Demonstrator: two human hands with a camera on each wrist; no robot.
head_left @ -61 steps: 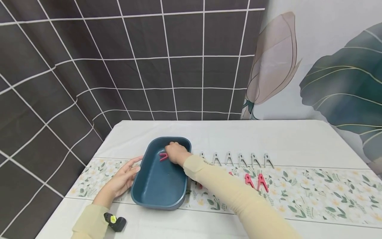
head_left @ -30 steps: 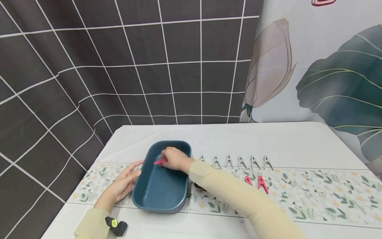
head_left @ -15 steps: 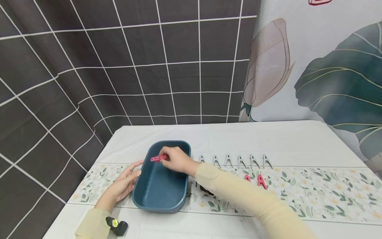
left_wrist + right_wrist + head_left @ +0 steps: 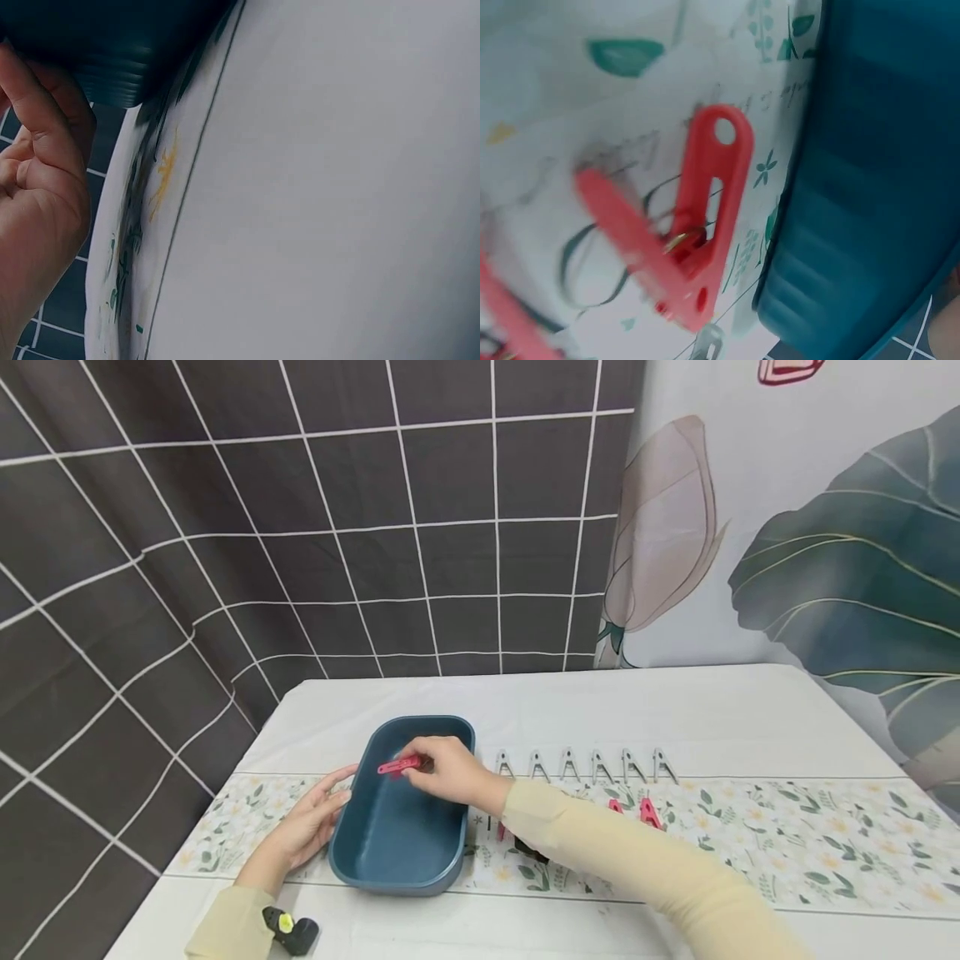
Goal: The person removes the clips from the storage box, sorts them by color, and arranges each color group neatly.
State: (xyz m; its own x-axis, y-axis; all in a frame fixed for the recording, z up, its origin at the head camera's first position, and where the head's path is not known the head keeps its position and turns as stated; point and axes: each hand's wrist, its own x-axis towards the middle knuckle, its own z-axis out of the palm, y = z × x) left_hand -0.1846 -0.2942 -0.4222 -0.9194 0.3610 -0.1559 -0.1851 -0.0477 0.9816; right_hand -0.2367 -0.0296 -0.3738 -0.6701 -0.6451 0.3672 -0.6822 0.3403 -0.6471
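Observation:
My right hand (image 4: 447, 770) is over the far part of a deep blue plastic basin (image 4: 397, 852), pinching a red clothespin (image 4: 397, 765) between thumb and fingers. The clothespin's end points left, and part of it is hidden by the hand. At the basin's left side is my left hand (image 4: 307, 825), fingers extended against the outer wall. In the left wrist view those fingers (image 4: 37, 112) lie along the basin wall (image 4: 112, 71). Beside the basin (image 4: 855, 202) in the right wrist view, another red clothespin (image 4: 724, 169) rests on the floral cloth.
A row of several grey clothespins (image 4: 598, 767) lies right of the basin. In front of them are red clothespins (image 4: 649, 812), partly hidden by my right sleeve (image 4: 600, 847). A white table cover (image 4: 555, 710) with a floral strip spreads underneath. A dark gridded curtain (image 4: 360, 560) hangs behind.
The red clothespin, earlier low in the basin by my right hand, is now pinched and raised a little toward me. My left hand stays against the basin. The head view has shifted slightly.

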